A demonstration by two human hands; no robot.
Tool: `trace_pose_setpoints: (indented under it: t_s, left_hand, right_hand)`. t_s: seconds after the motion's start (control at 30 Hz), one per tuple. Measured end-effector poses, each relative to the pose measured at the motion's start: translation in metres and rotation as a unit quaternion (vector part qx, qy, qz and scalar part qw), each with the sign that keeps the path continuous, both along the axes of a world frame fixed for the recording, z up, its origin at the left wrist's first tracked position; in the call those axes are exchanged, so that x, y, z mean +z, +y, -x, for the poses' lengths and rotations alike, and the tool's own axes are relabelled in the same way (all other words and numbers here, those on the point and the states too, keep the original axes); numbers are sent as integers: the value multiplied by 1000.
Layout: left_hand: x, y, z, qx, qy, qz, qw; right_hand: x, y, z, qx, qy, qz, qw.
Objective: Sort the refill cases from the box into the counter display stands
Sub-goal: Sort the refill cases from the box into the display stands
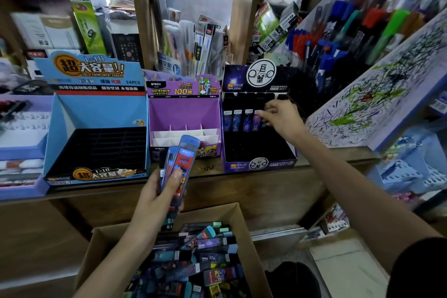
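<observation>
Here, 2 slim blue plastic refill cases [183, 162] stand tilted in the left hand [154, 198], its grip curled round them, above the open brown cardboard box [244, 225] heaped with more cases. The right hand [283, 121] reaches into the dark purple cardboard display stand [261, 164] on the wooden counter [242, 181], its grip pinching a dark purple refill case [264, 124] beside a row of 4 matching cases [242, 121]. A purple stand [183, 113] and a blue stand [96, 113] sit further left.
</observation>
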State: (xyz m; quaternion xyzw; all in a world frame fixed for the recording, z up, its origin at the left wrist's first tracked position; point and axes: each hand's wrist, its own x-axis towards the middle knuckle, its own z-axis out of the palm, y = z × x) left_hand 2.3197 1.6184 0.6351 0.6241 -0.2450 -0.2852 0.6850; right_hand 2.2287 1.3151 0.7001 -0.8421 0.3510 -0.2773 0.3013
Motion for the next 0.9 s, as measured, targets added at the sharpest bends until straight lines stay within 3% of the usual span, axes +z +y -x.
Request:
trace_pose_setpoints:
  t_s: [0.13,0.17,0.2,0.27,0.33,0.4,0.77,0.9]
  left_hand:
    - [5,-1,4,-6,-8,3,1000]
    - [6,-1,5,-8,-9,6,1000]
    - [7,-2,6,-11,-8,10,1000]
    - [10,-5,8,-21,-5,19,1000]
    - [12,-10,12,-37,-3,24,999]
    - [12,-15,16,-46,-3,27,999]
    - [15,16,-10,27,16,33,999]
    - [22,42,-33,50,-3,47,998]
  right_hand:
    - [10,14,7,-37,149,101,983]
    - [12,22,12,-46,151,119,980]
    - [12,34,16,-38,123,113,985]
    - [12,68,24,31,4,-6,999]
    - [8,109,25,125,-78,-155,977]
    - [-2,141,21,179,-113,-227,951]
    - [6,169,-21,182,-190,-329,907]
    - [33,150,-57,155,-257,-265,916]
